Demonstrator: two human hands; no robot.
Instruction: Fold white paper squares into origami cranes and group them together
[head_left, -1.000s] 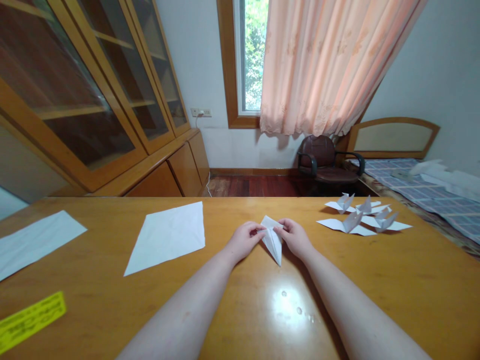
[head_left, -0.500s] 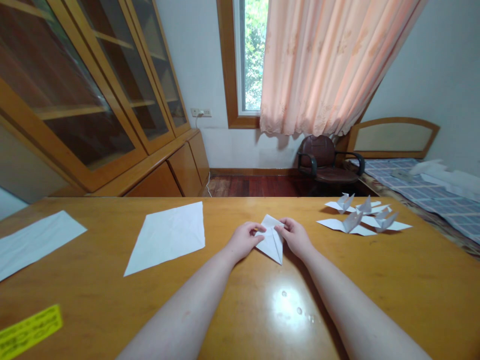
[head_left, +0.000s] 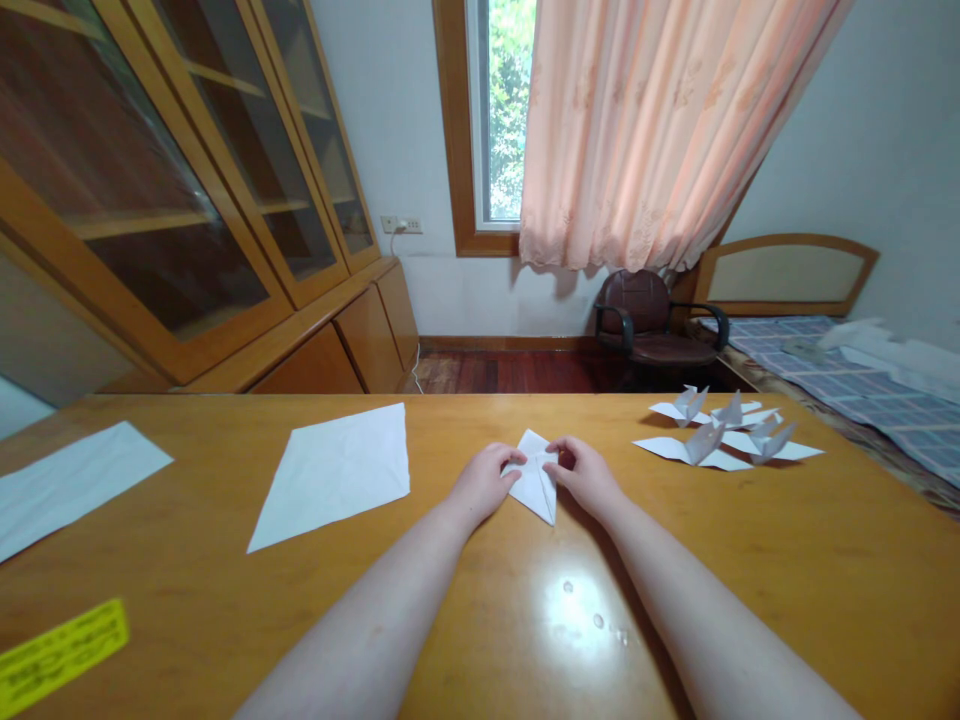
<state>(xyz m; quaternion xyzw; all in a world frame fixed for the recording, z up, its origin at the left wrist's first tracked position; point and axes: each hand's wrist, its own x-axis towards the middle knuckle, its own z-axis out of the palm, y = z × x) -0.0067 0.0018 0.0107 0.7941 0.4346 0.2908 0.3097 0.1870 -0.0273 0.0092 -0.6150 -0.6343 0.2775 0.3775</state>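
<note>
A small folded sheet of white paper (head_left: 535, 490), kite-shaped with a crease down its front, lies on the wooden table between my hands, one point toward me. My left hand (head_left: 486, 482) grips its left edge, thumb and fingers closed on the paper. On the other side, my right hand (head_left: 583, 474) pinches the right edge between thumb and forefinger, its other fingers curled. Several finished-looking folded paper cranes (head_left: 705, 440) with spread wings stand in a group to the right.
A flat white sheet (head_left: 337, 470) lies left of my hands, and another white sheet (head_left: 82, 485) is at the far left. The wooden table (head_left: 480, 640) spans the foreground. Beyond it stand a glass-door cabinet (head_left: 300, 330), an armchair (head_left: 652, 325) and a bed (head_left: 810, 340).
The folded paper has shifted slightly left with both hands. My right hand's fingers have moved a little left along its right edge. The loose sheets and cranes have stayed put.
</note>
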